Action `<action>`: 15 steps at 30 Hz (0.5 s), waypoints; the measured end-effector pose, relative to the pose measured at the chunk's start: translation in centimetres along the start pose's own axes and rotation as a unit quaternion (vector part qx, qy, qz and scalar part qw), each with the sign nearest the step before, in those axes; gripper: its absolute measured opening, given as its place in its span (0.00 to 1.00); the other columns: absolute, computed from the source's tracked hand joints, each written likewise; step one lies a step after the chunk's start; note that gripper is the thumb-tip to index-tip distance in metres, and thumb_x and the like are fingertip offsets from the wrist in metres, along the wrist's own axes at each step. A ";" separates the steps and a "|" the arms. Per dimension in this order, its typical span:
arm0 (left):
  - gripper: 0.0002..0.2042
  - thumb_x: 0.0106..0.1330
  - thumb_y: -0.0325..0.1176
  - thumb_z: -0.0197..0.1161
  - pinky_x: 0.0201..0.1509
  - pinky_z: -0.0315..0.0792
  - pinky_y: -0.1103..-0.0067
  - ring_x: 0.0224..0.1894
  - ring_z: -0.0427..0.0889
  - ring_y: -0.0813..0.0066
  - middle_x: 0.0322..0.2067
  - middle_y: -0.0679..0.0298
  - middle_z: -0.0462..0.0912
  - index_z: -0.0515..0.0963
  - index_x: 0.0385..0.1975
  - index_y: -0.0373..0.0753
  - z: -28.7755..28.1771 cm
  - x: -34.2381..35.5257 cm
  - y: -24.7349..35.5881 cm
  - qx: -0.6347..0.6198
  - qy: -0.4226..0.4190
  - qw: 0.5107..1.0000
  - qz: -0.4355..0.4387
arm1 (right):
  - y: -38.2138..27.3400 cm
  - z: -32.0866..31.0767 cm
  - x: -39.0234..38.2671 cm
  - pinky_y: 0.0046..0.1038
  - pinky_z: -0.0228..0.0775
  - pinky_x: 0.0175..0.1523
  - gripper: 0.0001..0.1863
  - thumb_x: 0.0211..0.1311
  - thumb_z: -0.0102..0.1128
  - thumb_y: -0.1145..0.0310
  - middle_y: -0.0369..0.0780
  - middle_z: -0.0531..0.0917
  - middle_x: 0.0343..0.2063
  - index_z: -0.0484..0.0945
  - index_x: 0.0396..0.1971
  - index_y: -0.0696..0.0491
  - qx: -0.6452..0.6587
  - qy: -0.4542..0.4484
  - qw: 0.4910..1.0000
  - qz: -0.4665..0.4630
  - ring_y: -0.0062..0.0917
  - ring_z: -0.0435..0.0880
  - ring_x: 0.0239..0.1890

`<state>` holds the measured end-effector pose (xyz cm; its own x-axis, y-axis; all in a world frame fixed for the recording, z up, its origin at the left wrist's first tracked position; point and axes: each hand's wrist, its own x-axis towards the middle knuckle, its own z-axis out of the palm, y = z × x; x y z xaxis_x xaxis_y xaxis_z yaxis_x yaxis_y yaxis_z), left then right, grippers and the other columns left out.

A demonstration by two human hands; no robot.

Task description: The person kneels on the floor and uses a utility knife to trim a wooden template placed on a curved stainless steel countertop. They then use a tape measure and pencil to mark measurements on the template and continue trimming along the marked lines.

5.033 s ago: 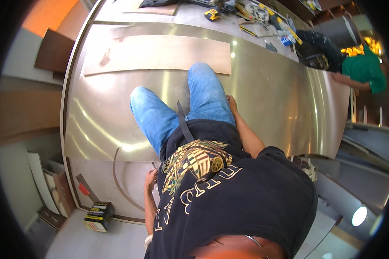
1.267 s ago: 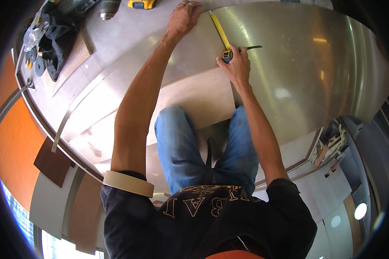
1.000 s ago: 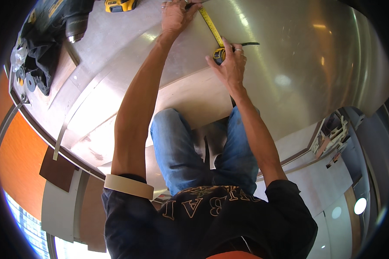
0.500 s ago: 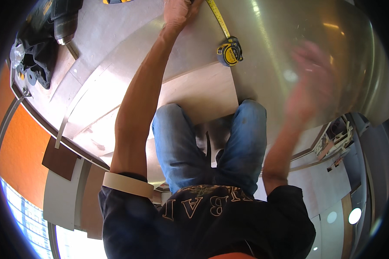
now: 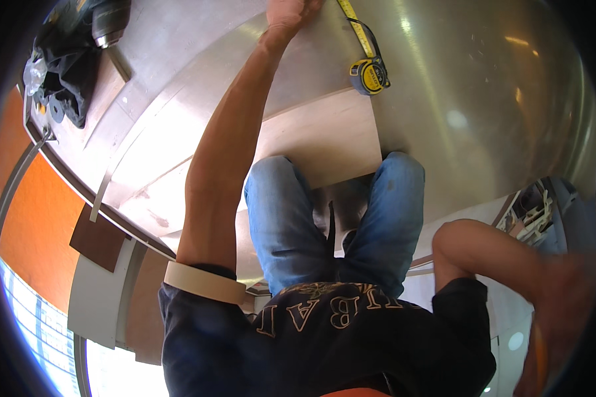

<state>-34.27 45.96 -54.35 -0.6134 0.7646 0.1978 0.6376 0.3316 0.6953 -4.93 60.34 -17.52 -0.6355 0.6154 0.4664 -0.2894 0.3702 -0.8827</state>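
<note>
Here, a tape measure [image 5: 369,76], yellow and black, is seen on the far side, a little right of centre. Its case is set by the far right corner of a pale board [image 5: 324,135], which is laid on a shiny metal sheet [image 5: 483,172]. From the case a yellow blade [image 5: 359,31] is drawn out; its long axis is pointed away and slightly left, until it is cut off by the top of the view. A thin black strap [image 5: 377,44] is curved along its right side.

The left hand [image 5: 293,12] is stretched far out on a nearly straight arm, left of the blade and apart from it where both are shown. Its fingers are cropped away, so whether anything is gripped cannot be told. The tape measure is much closer to this hand, with the case placed to its right and nearer the body. The right hand [image 5: 566,304] is held well apart, at the near right, beyond a sharply bent elbow; it is badly blurred, and whether it is clenched, loose or filled cannot be told.

Between the arms, blue jeans [image 5: 278,212] are shown. A tan ring [image 5: 204,282] is worn on the left upper arm. At the far left, a drill [image 5: 110,25] and a black bag [image 5: 63,89] are seen.
</note>
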 end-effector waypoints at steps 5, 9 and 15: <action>0.08 0.63 0.39 0.65 0.48 0.72 0.63 0.40 0.77 0.53 0.33 0.57 0.82 0.87 0.32 0.43 0.9 0.7 1.5 0.001 0.000 1.000 0.010 | 16.0 11.4 -6.4 0.22 0.80 0.36 0.07 0.63 0.61 0.78 0.42 0.82 0.31 0.74 0.38 0.58 -0.075 0.045 0.971 0.223 0.26 0.84 0.32; 0.08 0.62 0.38 0.65 0.47 0.71 0.63 0.39 0.77 0.53 0.32 0.57 0.81 0.87 0.32 0.43 0.6 0.5 1.1 0.012 0.000 1.000 0.013 | 27.7 15.7 -10.8 0.21 0.77 0.35 0.05 0.61 0.62 0.79 0.40 0.83 0.28 0.76 0.36 0.58 -0.076 0.080 0.957 0.267 0.21 0.83 0.28; 0.07 0.61 0.37 0.66 0.46 0.70 0.63 0.39 0.77 0.53 0.32 0.57 0.81 0.86 0.31 0.43 0.7 0.8 1.3 0.010 0.004 1.000 0.026 | 30.3 18.5 -12.3 0.26 0.76 0.34 0.06 0.57 0.63 0.77 0.38 0.84 0.27 0.77 0.34 0.55 -0.204 0.126 0.952 0.190 0.27 0.85 0.27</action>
<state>-33.58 47.45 -53.76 -0.5824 0.7771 0.2385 0.6777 0.3022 0.6703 -19.09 51.10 -51.08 -0.4327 0.8867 0.1626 0.2615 0.2961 -0.9187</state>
